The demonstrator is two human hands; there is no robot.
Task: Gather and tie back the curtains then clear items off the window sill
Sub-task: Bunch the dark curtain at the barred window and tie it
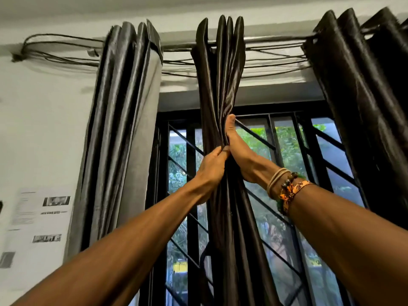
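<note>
head view, looking up: the middle curtain (220, 74) hangs from the curtain rod (273, 39), gathered into one narrow bundle whose long axis runs straight down from the rod. its pleated top stands just above the rod and its lower end passes out of the bottom of the view. well below the rod the left hand (210, 166) grips the bundle from the left, fingers curled round the folds. the right hand (239, 151) clasps it from the right, touching the left hand and a little nearer the rod. its thumb lies straight up along the fabric and its fingers go behind the cloth, hidden. bracelets (284, 188) circle the right wrist. toward the rod's left end hangs the left curtain (125, 107), toward its right end the right curtain (357, 85), both bunched. below the rod, behind the bundle, stands the black window grille (192, 173). loose cords (55, 47) run along the rod.
</note>
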